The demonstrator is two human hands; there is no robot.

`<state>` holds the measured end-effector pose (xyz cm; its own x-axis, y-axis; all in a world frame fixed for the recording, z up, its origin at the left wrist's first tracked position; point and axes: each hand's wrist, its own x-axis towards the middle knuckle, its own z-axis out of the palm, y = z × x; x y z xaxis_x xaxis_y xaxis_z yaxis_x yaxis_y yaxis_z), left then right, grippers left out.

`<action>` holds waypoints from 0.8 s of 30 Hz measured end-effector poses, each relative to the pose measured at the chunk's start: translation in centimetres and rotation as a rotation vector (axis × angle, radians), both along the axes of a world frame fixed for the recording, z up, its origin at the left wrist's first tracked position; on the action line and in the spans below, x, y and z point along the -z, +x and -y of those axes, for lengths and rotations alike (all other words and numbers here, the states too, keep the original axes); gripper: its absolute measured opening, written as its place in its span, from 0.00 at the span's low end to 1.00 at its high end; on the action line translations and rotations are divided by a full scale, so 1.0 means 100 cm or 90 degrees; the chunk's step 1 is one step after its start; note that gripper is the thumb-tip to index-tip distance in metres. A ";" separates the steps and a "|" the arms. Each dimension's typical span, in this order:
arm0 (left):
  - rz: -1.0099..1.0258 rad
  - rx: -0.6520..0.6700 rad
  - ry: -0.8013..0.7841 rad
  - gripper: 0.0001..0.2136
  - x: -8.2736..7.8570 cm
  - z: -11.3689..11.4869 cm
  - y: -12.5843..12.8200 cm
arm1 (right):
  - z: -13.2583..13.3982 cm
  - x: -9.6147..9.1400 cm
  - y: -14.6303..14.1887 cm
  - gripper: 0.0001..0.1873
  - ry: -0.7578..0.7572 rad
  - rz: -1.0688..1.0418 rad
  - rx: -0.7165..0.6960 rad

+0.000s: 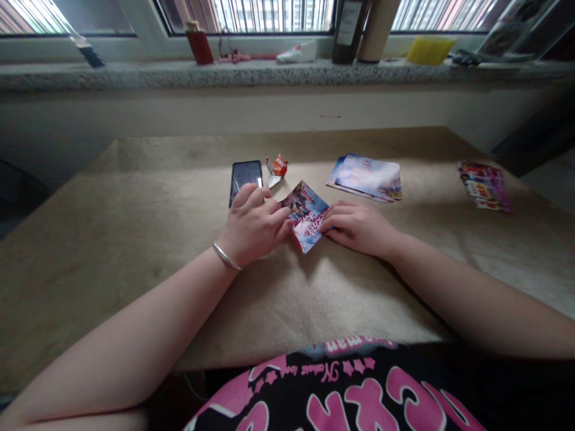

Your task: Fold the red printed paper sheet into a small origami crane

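The printed paper (308,216) lay about mid-table, nearer the far edge than the near one, tilted up a little on its far side with one corner pointing back at the person. The left hand (254,224) had its fingers curled and close together, the tips pinching the paper's left edge; a thin bracelet (226,256) sat on that wrist. The right hand (359,226) lay low on the table (135,239) with its fingers pressed together against the paper's right corner (whether the thumb was tucked under the sheet I could not tell).

Just beyond the left hand's knuckles lay a phone (245,175), and beside it, towards the far edge, a small folded paper figure (277,169). A stack of printed sheets (368,178) lay further right, well apart from the hands, and one more sheet (485,185) near the right edge.

As I judged it, the risk was a crooked crease: the paper was glossy and held only at two points, so uneven pressure could let it slide on the table cover. The left knuckles were also close enough to the phone to nudge it.
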<state>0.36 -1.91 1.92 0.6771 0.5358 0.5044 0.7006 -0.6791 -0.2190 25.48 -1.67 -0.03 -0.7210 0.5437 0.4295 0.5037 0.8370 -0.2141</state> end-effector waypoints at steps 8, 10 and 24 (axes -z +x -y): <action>-0.041 0.069 -0.199 0.14 0.004 0.008 0.012 | -0.001 -0.004 0.004 0.07 -0.029 0.051 -0.044; -0.023 0.099 -0.232 0.12 0.006 0.007 0.011 | -0.001 -0.005 0.004 0.06 -0.041 0.053 -0.027; -0.037 0.165 -0.287 0.17 0.016 0.003 0.008 | -0.004 0.003 0.004 0.06 -0.067 -0.028 0.042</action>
<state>1.12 -2.18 0.34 0.8361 0.5026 0.2197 0.4930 -0.8642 0.1008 25.83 -1.27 -0.29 -0.6640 0.6327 0.3985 0.5446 0.7744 -0.3221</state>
